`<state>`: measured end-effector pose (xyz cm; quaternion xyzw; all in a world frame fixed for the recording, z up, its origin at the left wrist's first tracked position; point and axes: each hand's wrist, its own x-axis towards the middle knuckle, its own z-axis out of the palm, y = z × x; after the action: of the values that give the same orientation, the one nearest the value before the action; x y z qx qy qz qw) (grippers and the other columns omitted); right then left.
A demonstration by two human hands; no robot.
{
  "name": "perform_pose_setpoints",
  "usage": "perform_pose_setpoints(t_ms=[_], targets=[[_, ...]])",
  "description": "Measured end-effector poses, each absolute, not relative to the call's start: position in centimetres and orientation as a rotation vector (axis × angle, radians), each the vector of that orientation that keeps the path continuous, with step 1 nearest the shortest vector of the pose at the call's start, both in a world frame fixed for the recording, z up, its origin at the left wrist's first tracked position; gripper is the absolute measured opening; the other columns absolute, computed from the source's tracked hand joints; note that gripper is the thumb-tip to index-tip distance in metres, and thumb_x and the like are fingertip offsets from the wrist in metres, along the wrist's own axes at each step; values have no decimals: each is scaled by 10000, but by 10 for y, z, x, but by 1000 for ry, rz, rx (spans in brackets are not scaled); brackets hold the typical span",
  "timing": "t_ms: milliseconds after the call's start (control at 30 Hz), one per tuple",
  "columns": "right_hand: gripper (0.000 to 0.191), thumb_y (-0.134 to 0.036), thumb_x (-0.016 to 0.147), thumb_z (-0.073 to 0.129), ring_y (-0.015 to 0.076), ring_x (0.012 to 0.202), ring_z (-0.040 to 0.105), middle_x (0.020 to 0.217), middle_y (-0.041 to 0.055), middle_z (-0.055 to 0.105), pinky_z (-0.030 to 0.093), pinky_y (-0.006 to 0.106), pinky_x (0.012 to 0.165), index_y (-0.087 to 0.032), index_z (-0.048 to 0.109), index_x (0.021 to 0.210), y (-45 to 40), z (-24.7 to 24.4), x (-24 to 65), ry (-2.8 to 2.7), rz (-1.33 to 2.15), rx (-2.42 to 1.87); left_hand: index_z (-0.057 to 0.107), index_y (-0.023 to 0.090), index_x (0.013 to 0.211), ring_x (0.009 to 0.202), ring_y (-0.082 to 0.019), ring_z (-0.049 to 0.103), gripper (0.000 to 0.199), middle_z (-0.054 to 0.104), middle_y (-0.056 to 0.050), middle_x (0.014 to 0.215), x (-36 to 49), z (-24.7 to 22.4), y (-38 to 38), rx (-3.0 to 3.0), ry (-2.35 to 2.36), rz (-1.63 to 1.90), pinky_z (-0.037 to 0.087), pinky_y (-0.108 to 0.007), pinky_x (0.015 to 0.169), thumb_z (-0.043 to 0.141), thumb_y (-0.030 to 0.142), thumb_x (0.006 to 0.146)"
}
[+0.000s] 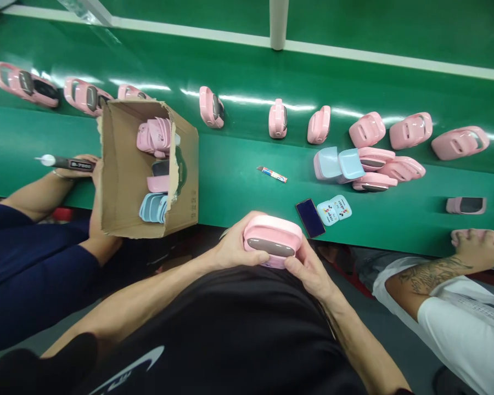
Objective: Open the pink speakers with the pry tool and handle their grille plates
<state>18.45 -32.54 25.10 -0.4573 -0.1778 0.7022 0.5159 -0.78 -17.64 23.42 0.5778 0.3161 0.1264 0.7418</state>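
A pink plastic device (274,227) with a loop handle and a dark oval panel is held close to my body at the table's front edge. My left hand (235,246) wraps its left side, thumb along the lower edge of the dark panel. On the other side my right hand (310,269) grips it, thumb pressing near the lower right corner. The device's underside and most of my fingers behind it are hidden. Just beyond my right hand lie a dark phone (310,218) and a light-blue printed cover piece (334,210).
A cardboard box (185,181) with pink and blue pieces stands left. A cutter knife (272,174) lies mid-table. Pink devices (278,118) line the back; others cluster right beside blue-topped pieces (329,163). A co-worker's hands hold a tube (68,163) at left; another's hand (480,249) is at right.
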Motion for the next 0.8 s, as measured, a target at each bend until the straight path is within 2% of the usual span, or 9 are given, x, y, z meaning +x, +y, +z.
perform_pose_setpoints(t_ms=[100,300,533,800], targets=[[793,-551,948,809,312,1493,565,1624,88,578,446,464,1267,-297,461,1614,-324,254,178,-464,1666,-1129,633,191,1311,1022,-292,712,749,749,-107,1188,-16,236,-175,1300,711,280,573,-370,862,946,507,708],[729,-602,946,788,313,1352,655,1495,92,669,524,427,1175,-285,546,1556,-315,251,164,-531,1566,-1225,644,172,1320,1090,-328,731,742,768,-136,1224,-25,237,-173,1234,723,338,586,-391,906,939,512,730],[826,-673,893,810,316,1418,620,1523,89,656,519,448,1193,-300,523,1572,-307,247,156,-461,1668,-1176,630,179,1381,1140,-343,733,825,782,-132,1230,-34,238,-172,1101,780,271,580,-418,961,948,558,720],[771,-519,892,874,311,1480,586,1591,71,613,463,471,1261,-322,528,1552,-306,256,136,-322,1679,-1086,630,188,1400,1168,-352,732,809,764,-145,1307,-53,238,-163,1074,747,163,575,-449,992,938,546,743]])
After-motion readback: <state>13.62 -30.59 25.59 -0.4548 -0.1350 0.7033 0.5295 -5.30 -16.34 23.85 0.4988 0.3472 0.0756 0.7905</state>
